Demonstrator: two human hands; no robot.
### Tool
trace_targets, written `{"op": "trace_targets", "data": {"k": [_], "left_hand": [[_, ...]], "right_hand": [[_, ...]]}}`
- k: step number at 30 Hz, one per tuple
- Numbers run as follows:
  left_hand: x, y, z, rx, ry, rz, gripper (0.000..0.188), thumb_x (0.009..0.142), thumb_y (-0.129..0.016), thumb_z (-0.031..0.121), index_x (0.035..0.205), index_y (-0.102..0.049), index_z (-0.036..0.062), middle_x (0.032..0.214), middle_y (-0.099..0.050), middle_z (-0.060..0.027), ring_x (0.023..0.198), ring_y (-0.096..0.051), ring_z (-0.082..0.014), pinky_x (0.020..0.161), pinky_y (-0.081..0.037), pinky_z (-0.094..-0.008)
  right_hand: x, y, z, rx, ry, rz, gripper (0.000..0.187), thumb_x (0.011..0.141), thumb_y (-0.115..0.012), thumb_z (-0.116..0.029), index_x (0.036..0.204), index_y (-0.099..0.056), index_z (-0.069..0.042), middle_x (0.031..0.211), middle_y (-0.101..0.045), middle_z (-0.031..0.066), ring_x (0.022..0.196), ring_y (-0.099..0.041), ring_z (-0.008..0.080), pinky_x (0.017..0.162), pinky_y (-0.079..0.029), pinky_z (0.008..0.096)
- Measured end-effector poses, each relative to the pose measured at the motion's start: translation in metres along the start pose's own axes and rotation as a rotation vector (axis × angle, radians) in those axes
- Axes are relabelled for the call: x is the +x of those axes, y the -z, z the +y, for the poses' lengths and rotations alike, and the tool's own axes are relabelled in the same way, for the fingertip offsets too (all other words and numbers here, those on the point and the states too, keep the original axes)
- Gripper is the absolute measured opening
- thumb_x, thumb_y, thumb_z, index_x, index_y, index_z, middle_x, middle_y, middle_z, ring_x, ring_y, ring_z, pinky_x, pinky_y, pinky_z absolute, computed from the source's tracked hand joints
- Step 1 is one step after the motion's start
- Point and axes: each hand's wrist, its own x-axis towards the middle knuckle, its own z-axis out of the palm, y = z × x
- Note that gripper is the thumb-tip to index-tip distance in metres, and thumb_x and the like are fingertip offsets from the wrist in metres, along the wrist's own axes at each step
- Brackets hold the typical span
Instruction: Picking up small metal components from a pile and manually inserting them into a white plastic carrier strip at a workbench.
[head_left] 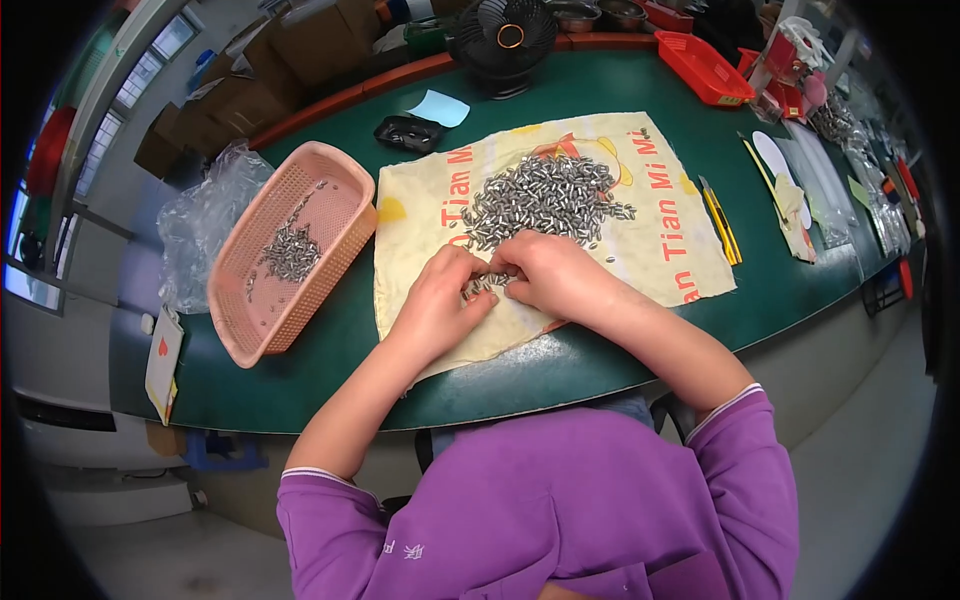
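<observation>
A heap of small, shiny, silver barrel-shaped metal parts [545,200] lies on a cream cloth [650,255] with red lettering and yellow patches. At the heap's near edge, my left hand [440,300] and my right hand [550,272] come together, fingers curled inward. Between them sits a small cluster of the same metal parts [487,283]. Both hands' fingertips are closed at these parts, though the exact pieces pinched are partly hidden. To the left, a pink perforated plastic basket [290,315] holds a smaller batch of the parts.
Crumpled clear plastic [205,220] lies behind the basket. A black fan [505,45], a black pouch-like object [408,132] and a red tray [700,68] stand along the far side of the green table [480,385]. A yellow utility knife [720,222] lies right of the cloth.
</observation>
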Motion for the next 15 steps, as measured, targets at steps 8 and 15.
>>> {"op": "trace_targets", "data": {"k": [8,15], "left_hand": [[-0.006,0.0,-0.014,-0.14,-0.036,0.013,0.024,0.083,-0.076,0.009,0.104,-0.064,0.0043,0.11,-0.06,-0.0113,0.105,-0.06,-0.0301,0.089,-0.052,-0.04],[-0.004,0.001,-0.019,-0.085,-0.136,0.008,0.024,0.079,-0.079,0.006,0.099,-0.067,0.0062,0.114,-0.058,-0.0097,0.109,-0.058,-0.0283,0.091,-0.051,-0.0381]], "right_hand": [[-0.009,-0.008,0.005,0.084,0.039,0.063,0.021,0.08,-0.075,-0.005,0.101,-0.072,-0.004,0.097,-0.069,0.0137,0.09,-0.069,0.0329,0.08,-0.056,0.0417],[-0.01,-0.011,0.005,0.042,0.13,0.057,0.017,0.082,-0.073,-0.006,0.099,-0.072,-0.006,0.094,-0.066,0.0107,0.093,-0.067,0.0312,0.08,-0.055,0.0425]]}}
